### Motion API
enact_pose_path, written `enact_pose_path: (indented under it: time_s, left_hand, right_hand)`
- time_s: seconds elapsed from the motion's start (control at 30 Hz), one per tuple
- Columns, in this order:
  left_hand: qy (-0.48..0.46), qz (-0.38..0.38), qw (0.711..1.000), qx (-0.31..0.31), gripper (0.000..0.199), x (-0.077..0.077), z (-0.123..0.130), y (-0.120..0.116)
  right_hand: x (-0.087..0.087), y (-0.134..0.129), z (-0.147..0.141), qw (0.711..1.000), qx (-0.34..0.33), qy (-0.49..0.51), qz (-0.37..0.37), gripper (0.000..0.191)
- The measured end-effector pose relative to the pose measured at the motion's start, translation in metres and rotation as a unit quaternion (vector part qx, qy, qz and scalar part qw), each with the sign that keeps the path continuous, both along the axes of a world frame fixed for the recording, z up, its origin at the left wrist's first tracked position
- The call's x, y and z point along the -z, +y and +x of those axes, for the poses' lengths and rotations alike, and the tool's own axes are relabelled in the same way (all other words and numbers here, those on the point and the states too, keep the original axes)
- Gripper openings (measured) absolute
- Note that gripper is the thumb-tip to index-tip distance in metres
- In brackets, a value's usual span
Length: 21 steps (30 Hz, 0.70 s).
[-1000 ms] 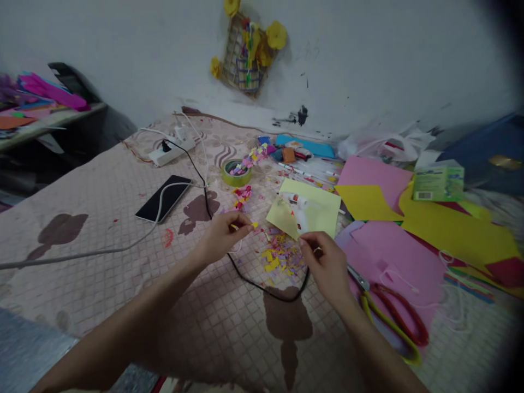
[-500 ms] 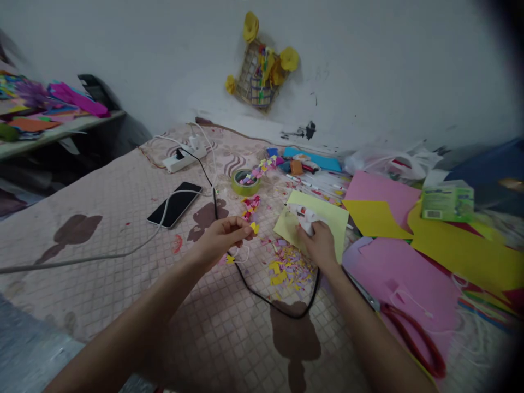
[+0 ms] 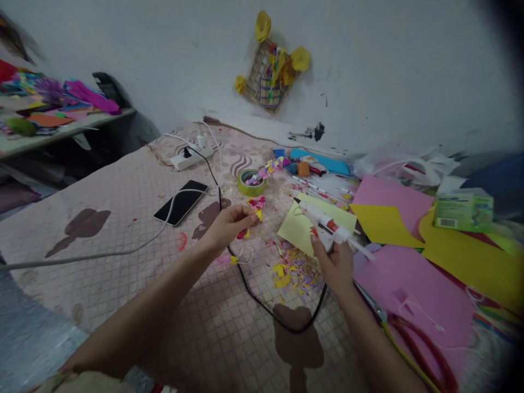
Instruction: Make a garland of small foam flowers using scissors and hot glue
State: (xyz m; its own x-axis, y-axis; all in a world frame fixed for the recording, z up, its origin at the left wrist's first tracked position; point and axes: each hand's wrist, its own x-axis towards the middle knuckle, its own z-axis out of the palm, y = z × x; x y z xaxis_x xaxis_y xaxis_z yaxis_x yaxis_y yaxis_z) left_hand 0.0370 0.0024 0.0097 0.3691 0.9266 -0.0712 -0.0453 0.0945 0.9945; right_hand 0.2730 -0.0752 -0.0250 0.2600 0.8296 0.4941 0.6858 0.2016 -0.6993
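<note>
Between thumb and fingertips, my left hand [image 3: 235, 225] pinches a small yellow paper piece [image 3: 259, 214]. My right hand [image 3: 334, 267] is wrapped round the handle of a white hot glue gun [image 3: 325, 221], whose dark nozzle points up and left over a pale yellow sheet [image 3: 292, 226]. A glue stick sticks out of the gun's back end. Small paper scraps [image 3: 292, 267] lie in a heap below the sheet. Red and pink paper pieces [image 3: 257, 203] lie just beyond my left fingertips. A pink and yellow piece with a white string [image 3: 233, 260] rests below my left hand.
A roll of green tape [image 3: 251, 183] has a string of paper pieces across it. To the left are a phone [image 3: 180, 202] and a white power strip [image 3: 192, 157]; a black cord [image 3: 266, 311] loops between my arms. Coloured sheets [image 3: 413, 295] and red-handled scissors [image 3: 426, 346] lie right.
My right hand has raised the glue gun from the sheet and turned its nozzle up and left. My left hand still pinches the yellow piece. The view has shifted slightly.
</note>
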Motion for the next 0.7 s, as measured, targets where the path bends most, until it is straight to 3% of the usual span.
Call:
enact_pose_path:
  time_s: [0.17, 0.4, 0.7]
  left_hand:
    - [0.018, 0.028, 0.999, -0.014, 0.022, -0.001, 0.005, 0.005]
    - [0.022, 0.032, 0.999, -0.015, 0.017, -0.006, 0.013, 0.004]
    - [0.012, 0.03, 0.999, -0.006, 0.017, -0.01, 0.015, 0.0]
  right_hand:
    - [-0.004, -0.012, -0.002, 0.999, -0.026, -0.026, -0.012, 0.017]
    - [-0.011, -0.022, -0.012, 0.991, -0.119, -0.034, -0.049, 0.013]
    - [-0.011, -0.022, -0.016, 0.988, -0.141, -0.041, -0.055, 0.009]
